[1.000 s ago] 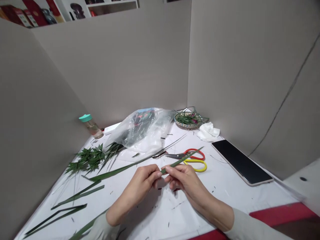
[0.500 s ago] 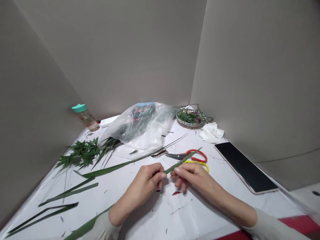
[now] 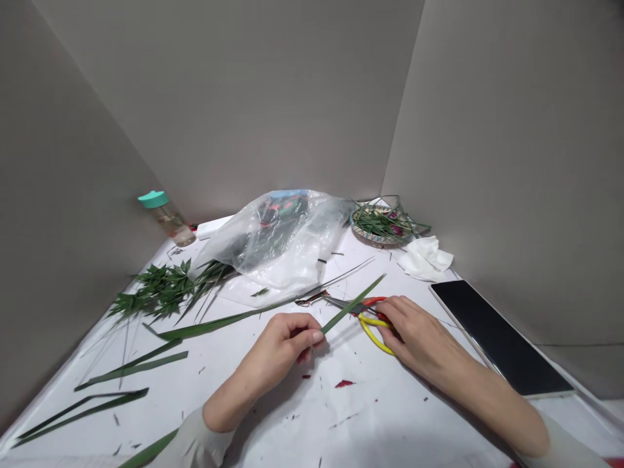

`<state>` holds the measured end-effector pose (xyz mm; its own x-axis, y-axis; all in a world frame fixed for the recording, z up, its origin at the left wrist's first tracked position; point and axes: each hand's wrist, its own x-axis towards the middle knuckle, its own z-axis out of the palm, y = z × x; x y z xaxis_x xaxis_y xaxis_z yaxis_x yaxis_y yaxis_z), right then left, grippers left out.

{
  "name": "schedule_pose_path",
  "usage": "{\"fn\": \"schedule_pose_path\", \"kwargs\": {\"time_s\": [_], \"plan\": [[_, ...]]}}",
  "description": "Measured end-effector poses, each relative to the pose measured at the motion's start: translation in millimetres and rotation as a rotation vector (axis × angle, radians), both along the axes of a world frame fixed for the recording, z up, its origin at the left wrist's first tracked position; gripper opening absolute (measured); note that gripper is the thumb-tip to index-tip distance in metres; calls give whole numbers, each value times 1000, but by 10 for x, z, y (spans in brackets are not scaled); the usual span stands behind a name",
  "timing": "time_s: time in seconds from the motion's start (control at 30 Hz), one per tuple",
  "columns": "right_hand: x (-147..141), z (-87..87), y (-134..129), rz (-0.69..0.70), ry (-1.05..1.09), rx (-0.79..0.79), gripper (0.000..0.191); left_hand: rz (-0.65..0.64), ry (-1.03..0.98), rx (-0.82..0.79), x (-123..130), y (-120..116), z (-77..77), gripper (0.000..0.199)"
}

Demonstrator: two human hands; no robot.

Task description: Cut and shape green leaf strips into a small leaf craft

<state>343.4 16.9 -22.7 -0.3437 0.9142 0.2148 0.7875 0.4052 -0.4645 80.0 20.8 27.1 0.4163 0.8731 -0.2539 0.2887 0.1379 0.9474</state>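
your left hand (image 3: 277, 344) pinches a narrow green leaf strip (image 3: 351, 304) above the white table cover (image 3: 385, 416), your right hand (image 3: 414, 335) grips the handles of the scissors (image 3: 345, 302), and long leaves (image 3: 131, 367) lie seemingly uncut at left, with cut snippets (image 3: 344, 383) scattered nearby.

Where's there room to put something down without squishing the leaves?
Between the left hand and right hand, the white table cover has room, dotted with tiny scraps. A smaller patch lies between the plastic bag and the tissue. It's crowded on the left, among the leaves, and around the woven dish.
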Motion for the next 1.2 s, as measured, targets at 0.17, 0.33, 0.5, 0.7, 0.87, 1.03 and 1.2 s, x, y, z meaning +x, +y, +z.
{"fn": "schedule_pose_path", "kwargs": {"time_s": [0.17,0.33,0.5,0.7,0.87,1.03,1.2], "plan": [[136,71,-76,-47,12,-25,23,35,-65,-25,58,105,86,23],[165,199,-131,-37,23,-104,34,114,-113,-11,92,183,174,22],[171,318,-203,-8,82,-364,50,156,-132,-28,76,193,206,25],[170,345,-344,-8,150,-413,66,137,-126,-70,103,164,222,24],[61,452,-352,41,168,-473,55,119,-129,-102,139,128,264,24],[2,513,-340,67,182,-507,55,80,-150,-146,162,104,217,24],[3,483,-348,85,205,-485,42,57,-170,-168,195,97,126,25]]}}
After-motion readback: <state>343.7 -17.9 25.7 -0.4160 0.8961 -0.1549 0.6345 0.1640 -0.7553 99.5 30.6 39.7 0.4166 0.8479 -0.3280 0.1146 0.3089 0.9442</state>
